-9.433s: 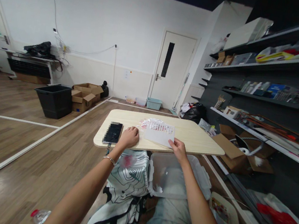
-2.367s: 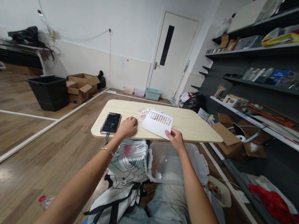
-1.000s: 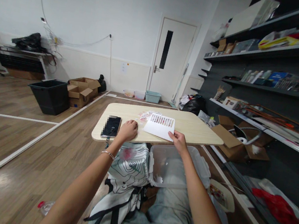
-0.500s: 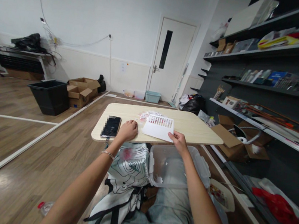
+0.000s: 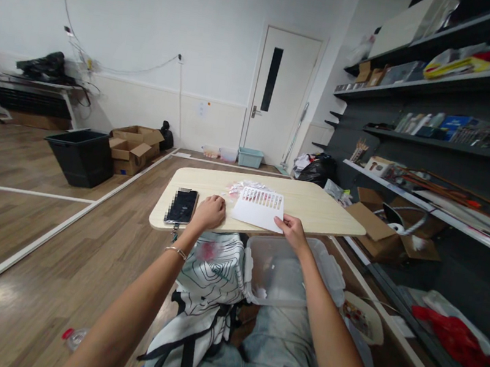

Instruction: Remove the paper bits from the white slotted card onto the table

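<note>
A white card with a row of slots (image 5: 258,210) lies tilted on the light wooden table (image 5: 324,211). My right hand (image 5: 289,228) pinches the card's near right corner. My left hand (image 5: 209,211) rests on the table as a loose fist, beside a dark phone (image 5: 182,206) to its left. Whether the fist holds anything is hidden. Several small pink and white packets (image 5: 244,188) lie behind the card.
A clear plastic bin (image 5: 286,274) and a black-and-white patterned bag (image 5: 210,283) sit under the table by my knees. Dark shelves (image 5: 440,152) line the right wall, with cardboard boxes (image 5: 386,234) below. A black crate (image 5: 79,156) and boxes (image 5: 133,144) stand at the left.
The card's far edge was lifted higher 2.4 s ago and now lies lower. Both hands have stayed in place; only the view shifts slightly.
</note>
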Demonstrator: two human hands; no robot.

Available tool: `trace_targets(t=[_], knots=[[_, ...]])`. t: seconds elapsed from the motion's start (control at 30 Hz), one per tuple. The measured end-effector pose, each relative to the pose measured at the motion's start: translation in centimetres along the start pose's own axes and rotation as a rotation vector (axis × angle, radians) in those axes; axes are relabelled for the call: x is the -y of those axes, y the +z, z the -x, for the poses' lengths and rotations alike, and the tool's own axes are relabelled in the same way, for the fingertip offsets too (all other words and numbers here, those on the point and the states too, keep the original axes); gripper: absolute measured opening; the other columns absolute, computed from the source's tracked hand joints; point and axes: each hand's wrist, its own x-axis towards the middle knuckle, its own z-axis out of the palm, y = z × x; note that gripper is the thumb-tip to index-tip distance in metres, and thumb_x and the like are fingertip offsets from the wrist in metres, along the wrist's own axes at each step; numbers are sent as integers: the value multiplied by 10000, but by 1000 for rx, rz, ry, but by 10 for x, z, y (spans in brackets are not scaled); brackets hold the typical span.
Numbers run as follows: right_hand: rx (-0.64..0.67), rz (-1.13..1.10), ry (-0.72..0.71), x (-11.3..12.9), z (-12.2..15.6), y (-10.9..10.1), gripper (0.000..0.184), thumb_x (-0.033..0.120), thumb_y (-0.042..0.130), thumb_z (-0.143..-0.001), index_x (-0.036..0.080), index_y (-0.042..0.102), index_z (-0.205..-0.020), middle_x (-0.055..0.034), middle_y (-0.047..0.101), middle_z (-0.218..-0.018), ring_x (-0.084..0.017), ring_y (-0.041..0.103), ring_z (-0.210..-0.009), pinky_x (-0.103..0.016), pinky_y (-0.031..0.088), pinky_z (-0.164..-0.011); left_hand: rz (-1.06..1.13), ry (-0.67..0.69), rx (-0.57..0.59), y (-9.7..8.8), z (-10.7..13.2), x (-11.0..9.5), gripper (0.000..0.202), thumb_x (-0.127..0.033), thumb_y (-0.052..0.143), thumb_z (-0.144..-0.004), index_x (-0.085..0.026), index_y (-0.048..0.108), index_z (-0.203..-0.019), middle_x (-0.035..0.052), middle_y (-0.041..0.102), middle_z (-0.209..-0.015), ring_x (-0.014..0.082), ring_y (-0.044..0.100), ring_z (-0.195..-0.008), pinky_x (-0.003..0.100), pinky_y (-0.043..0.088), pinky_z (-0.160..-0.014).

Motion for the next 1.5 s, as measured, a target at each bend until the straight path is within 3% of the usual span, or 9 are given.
trace_targets(t=[0.17, 0.47, 0.63, 0.77, 0.9, 1.07, 1.5], knots=[[-17, 10, -12, -3, 1, 4, 534, 606, 790, -712, 132, 805, -956, -108, 796, -949, -274, 705, -849, -371, 551, -760, 5, 14, 12, -1, 1, 1, 333, -159, 432, -916, -156, 658, -1160, 169, 639, -1301, 301, 581, -1212, 414, 454, -1025], [3, 140, -63, 3, 5, 10, 475, 613, 713, -766, 147, 764, -843, -74, 755, -808, -226, 637, -732, -320, 486, -663, -1, 5, 7, -2, 1, 0, 318, -171, 435, -932, -181, 655, -1160, 152, 643, -1312, 294, 585, -1219, 409, 454, -1039], [-65, 465, -129, 12, 35, 19, 425, 603, 673, -817, 208, 694, -662, -39, 619, -577, -183, 520, -604, -285, 356, -578, -22, 14, 20, -2, 2, 0, 322, -186, 438, -939, -190, 660, -1173, 142, 648, -1296, 287, 584, -1232, 397, 451, -1057], [-133, 603, -183, 19, 55, 37, 464, 577, 645, -857, 202, 624, -584, -52, 560, -539, -167, 484, -592, -293, 281, -578, -41, 5, 19, -1, 1, 1, 352, -200, 434, -943, -172, 653, -1218, 154, 629, -1335, 301, 580, -1229, 411, 451, -1060], [-47, 479, -130, 15, 40, 39, 473, 563, 593, -880, 193, 600, -585, -28, 526, -545, -155, 447, -575, -293, 272, -563, -44, 0, 28, 0, -2, 3, 409, -168, 455, -911, -170, 633, -1280, 154, 612, -1368, 305, 569, -1248, 414, 453, -1060], [-5, 276, -84, 3, 17, 20, 470, 607, 641, -817, 183, 610, -618, -16, 539, -589, -158, 468, -608, -282, 312, -552, -60, 11, 25, 0, -2, 3, 351, -206, 429, -953, -171, 645, -1227, 149, 624, -1339, 295, 582, -1236, 396, 452, -1053], [79, 108, 17, 7, 13, 7, 497, 666, 720, -738, 189, 636, -630, 4, 546, -541, -139, 461, -513, -277, 362, -496, -44, 9, 10, 3, -4, 3, 359, -328, 389, -1017, -187, 650, -1220, 145, 641, -1317, 285, 589, -1238, 404, 438, -1078]])
